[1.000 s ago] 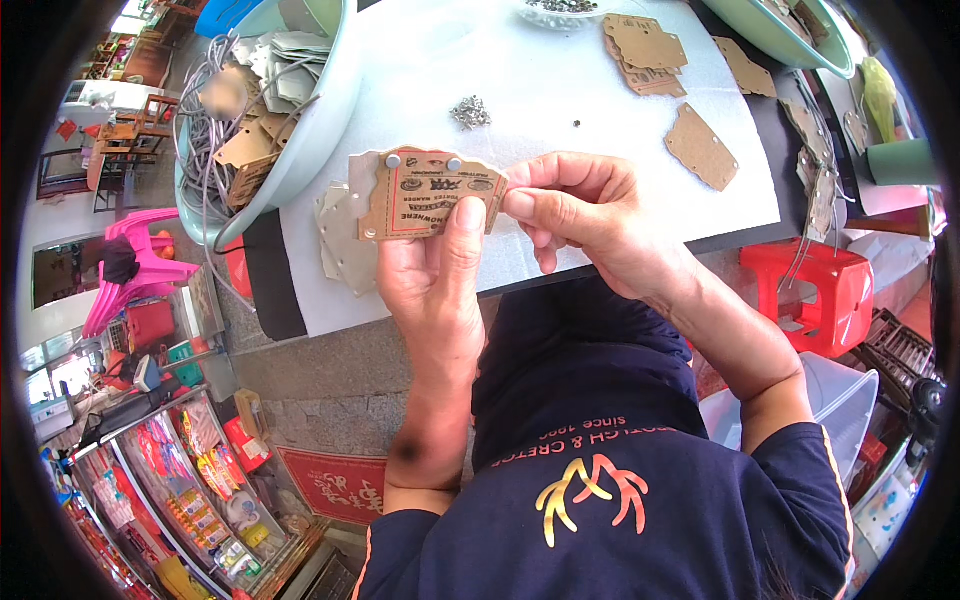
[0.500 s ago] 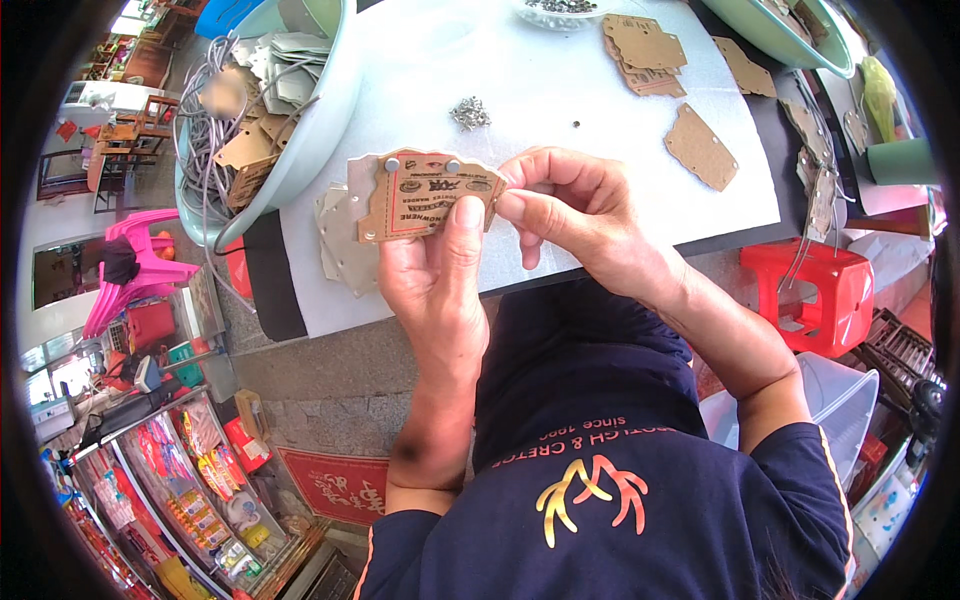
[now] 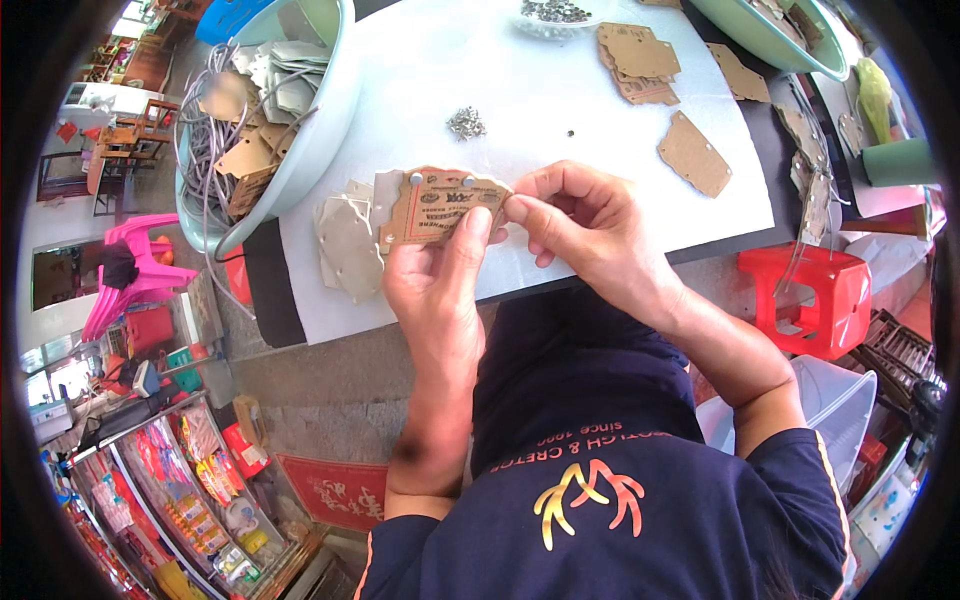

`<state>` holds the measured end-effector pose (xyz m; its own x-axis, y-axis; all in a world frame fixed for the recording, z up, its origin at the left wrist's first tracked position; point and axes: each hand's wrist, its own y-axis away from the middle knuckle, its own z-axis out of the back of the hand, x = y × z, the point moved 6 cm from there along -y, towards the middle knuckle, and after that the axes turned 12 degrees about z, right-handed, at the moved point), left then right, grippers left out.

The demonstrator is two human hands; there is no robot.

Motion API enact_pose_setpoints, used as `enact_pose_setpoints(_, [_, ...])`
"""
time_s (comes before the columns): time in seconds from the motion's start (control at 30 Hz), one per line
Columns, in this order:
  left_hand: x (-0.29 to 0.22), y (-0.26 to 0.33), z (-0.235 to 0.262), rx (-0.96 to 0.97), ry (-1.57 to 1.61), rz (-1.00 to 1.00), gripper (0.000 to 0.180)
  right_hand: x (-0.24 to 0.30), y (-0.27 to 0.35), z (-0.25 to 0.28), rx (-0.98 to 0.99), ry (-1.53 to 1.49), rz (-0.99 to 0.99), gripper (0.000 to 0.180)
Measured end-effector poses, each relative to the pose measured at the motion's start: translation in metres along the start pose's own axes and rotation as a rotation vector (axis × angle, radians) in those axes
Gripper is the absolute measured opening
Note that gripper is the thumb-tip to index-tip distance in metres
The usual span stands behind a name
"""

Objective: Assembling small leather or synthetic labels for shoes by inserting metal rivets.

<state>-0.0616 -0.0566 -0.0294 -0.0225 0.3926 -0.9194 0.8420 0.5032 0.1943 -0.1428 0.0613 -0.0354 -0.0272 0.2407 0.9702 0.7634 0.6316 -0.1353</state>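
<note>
My left hand grips a printed brown cardboard card with a wavy top edge, thumb on its face and fingers behind. A pale grey card shows behind its left side. Two round silver studs sit along the top edge. At the card's right corner, my right hand pinches with thumb and forefinger; anything small between those fingertips is hidden. On the white table sheet beyond lies a small heap of silver metal pieces. Left of my left hand is a stack of pale grey cards.
A green basin of cards and grey cords stands at the left. At the back are a clear bowl of metal pieces and piled brown cards. A lone brown card lies right. Beside the table is a red stool.
Both hands and the card have shifted slightly right and down in view. The card has tilted a little, and the right-hand pinch stays at its corner.
</note>
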Motion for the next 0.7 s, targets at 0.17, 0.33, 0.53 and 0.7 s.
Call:
enact_pose_setpoints(0.17, [-0.002,0.006,0.000,-0.030,-0.063,-0.094,0.036,0.001,0.003,0.000,-0.022,-0.024,-0.084,0.019])
enact_pose_setpoints(0.33, [0.003,0.005,0.000,0.002,-0.043,-0.081,0.039,0.005,0.001,0.004,0.055,-0.030,-0.118,0.017])
enact_pose_setpoints(0.53, [0.007,0.001,0.003,0.036,-0.012,-0.044,0.040,0.028,-0.026,0.055,0.013,0.538,0.213,0.013])
enact_pose_setpoints(0.7, [0.007,-0.003,0.003,0.060,-0.017,-0.039,0.040,0.050,-0.043,0.064,0.245,1.096,0.434,0.013])
